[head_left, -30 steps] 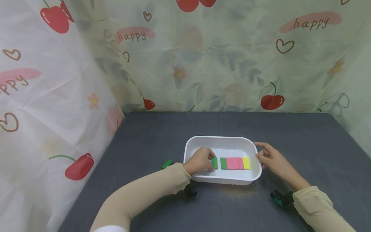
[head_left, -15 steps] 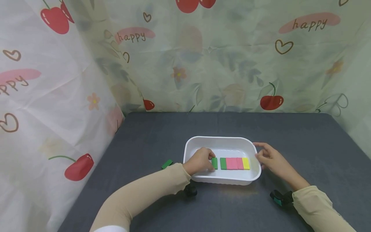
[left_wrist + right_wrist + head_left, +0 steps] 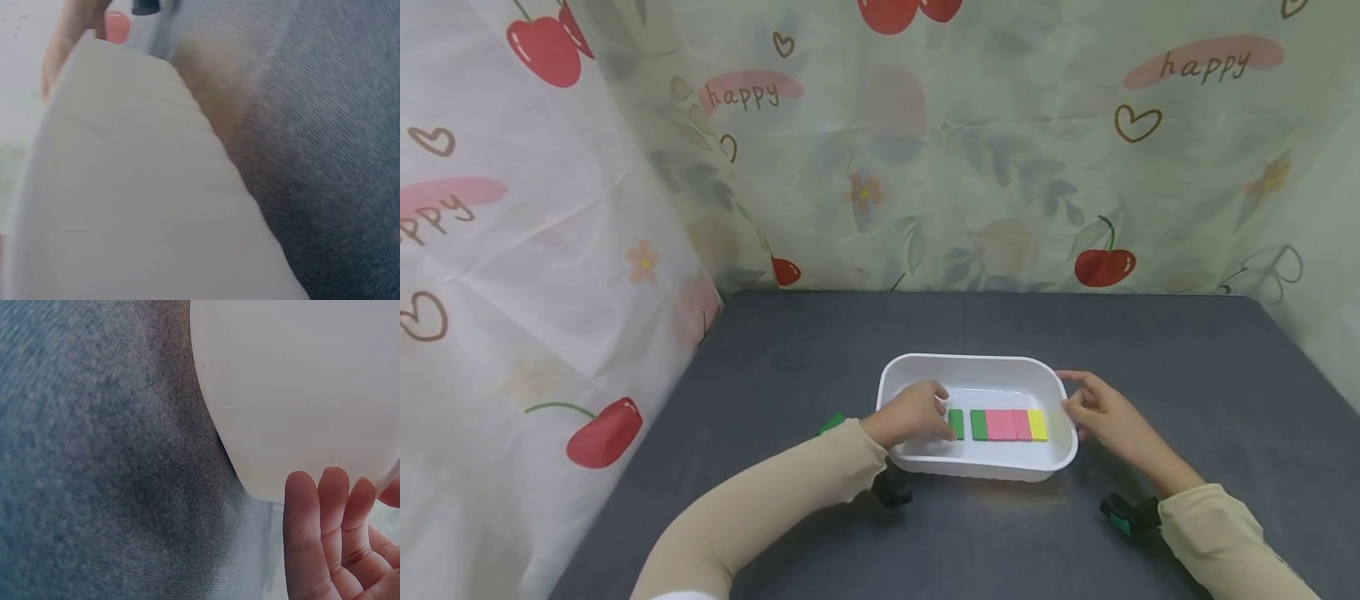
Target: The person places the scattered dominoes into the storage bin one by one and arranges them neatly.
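A white plastic tray (image 3: 970, 470) stands on the dark table. Inside it lies a row of small flat tiles: a green tile (image 3: 978, 424), pink tiles (image 3: 1001, 425) and a yellow tile (image 3: 1037, 425). Left of that row, across a small gap, is another green tile (image 3: 957, 423). My left hand (image 3: 913, 414) reaches over the tray's left side, thumb beside this tile and index finger raised off it. With my right hand (image 3: 1101, 408) I hold the tray's right rim; in the right wrist view its fingers (image 3: 305, 519) lie against the outer wall.
One more green tile (image 3: 831, 423) lies on the table (image 3: 805, 358) left of the tray, partly hidden by my left sleeve (image 3: 790, 475). Black wrist devices (image 3: 1131, 513) sit below both wrists. A printed cloth (image 3: 970, 167) hangs behind the table.
My left hand has eased slightly left and its index finger has come away from the green tile, which stays put. The right hand keeps its place on the tray.
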Motion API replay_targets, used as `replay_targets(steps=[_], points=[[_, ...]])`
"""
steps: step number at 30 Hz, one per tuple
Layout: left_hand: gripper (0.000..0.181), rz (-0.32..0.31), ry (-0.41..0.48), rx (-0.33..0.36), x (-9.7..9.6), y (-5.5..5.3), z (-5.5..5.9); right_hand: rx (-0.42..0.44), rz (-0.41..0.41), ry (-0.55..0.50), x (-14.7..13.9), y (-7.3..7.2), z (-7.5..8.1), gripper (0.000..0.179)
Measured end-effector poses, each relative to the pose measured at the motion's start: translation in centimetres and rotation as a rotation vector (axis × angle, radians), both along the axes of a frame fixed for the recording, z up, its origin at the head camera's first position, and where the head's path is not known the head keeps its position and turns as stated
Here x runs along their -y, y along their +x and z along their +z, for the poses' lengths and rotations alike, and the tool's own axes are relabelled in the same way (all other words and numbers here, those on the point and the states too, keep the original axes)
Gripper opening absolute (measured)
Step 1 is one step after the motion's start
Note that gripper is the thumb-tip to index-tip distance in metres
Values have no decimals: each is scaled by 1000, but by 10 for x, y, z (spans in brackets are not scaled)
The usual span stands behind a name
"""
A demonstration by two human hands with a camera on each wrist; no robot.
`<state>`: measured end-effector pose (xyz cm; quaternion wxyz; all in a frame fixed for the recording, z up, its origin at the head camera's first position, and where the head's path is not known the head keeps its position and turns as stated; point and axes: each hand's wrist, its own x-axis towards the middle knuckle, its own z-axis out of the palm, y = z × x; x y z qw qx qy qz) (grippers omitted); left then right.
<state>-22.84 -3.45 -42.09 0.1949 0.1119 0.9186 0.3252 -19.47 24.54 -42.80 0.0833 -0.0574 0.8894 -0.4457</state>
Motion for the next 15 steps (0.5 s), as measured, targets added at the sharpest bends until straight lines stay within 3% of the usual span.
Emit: replay_targets(steps=[6, 15], points=[[52, 21, 28, 75, 3, 4, 2, -9, -2, 0, 0, 1, 0, 54], [51, 20, 15, 77, -1, 6, -3, -9, 0, -7, 1, 1, 1, 54]])
